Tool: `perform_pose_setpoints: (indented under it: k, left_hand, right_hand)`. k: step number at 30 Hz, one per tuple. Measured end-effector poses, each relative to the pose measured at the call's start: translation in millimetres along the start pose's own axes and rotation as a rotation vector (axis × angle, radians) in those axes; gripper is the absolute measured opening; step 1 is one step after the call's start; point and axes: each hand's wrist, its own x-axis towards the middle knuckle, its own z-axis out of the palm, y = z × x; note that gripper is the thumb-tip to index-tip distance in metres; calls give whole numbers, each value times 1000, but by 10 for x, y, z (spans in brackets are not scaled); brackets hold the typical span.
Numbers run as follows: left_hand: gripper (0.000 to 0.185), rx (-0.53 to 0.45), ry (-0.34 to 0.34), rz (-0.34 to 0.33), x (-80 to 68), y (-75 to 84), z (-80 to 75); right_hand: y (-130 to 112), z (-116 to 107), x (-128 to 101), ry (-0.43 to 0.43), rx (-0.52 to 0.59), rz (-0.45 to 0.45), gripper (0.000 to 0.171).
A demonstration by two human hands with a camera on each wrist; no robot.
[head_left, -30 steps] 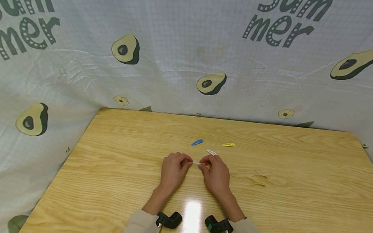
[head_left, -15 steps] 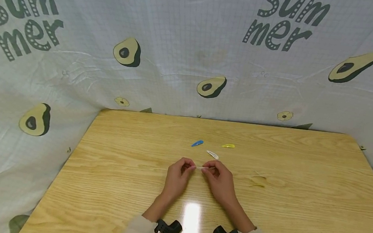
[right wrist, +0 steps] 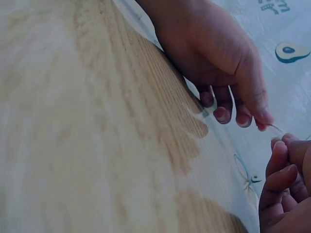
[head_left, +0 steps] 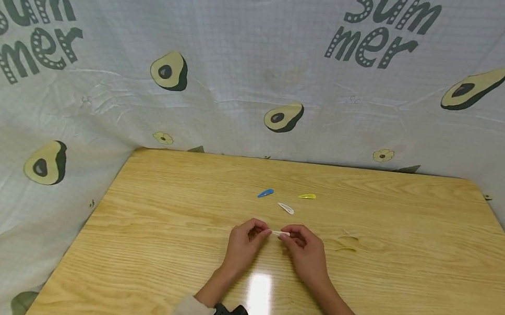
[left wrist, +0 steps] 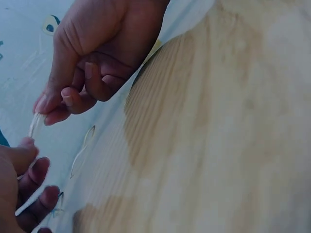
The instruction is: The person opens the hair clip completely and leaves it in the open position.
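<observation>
Above the middle of the table, my left hand (head_left: 242, 248) and right hand (head_left: 308, 256) face each other with a thin white band (head_left: 279, 233) between them. Each hand pinches one end with thumb and forefinger. In the left wrist view the band (left wrist: 35, 125) looks like close pale strands; its ends are hidden by the fingertips. The right wrist view shows only a short thin stretch of the band (right wrist: 277, 129). Just beyond my hands lies a white snap hair clip (head_left: 286, 208), with a blue snap clip (head_left: 265, 193) and a yellow snap clip (head_left: 307, 196) farther back.
On the wooden table (head_left: 151, 250), right of my hands, lie a thin pale band (head_left: 349, 236) and a thin yellow band (head_left: 345, 249). A white printed sheet (head_left: 228, 44) hangs behind the table and along its left side.
Both hands have come nearer to my body and slightly right, still holding the band. The white hair clip, partly covered by the right hand before, is now fully visible.
</observation>
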Motion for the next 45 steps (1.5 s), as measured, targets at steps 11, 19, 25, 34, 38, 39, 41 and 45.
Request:
perform_pose_setpoints:
  k: [11, 19, 25, 34, 38, 39, 41, 45]
  left_hand:
    - [7, -57, 17, 34, -34, 178, 124]
    - [5, 9, 29, 81, -40, -179, 425]
    - [6, 16, 49, 126, -34, -222, 431]
    - [6, 177, 126, 262, -38, -256, 327]
    - [6, 199, 177, 275, -3, -291, 311]
    - [7, 199, 189, 277, 7, -296, 308]
    - [8, 199, 200, 280, 21, -293, 302]
    - [9, 198, 204, 281, 33, -296, 304]
  right_hand:
    - [105, -125, -44, 34, 19, 4, 25]
    - [194, -295, -112, 82, -25, 30, 27]
    - [174, -312, -115, 88, -24, -2, 27]
    - [187, -188, -36, 87, -39, 18, 28]
    - [170, -121, 25, 99, -52, 32, 27]
    - [158, -108, 36, 101, -52, 31, 26]
    - [143, -90, 56, 107, -56, 28, 26]
    - [121, -69, 79, 121, -67, 22, 23]
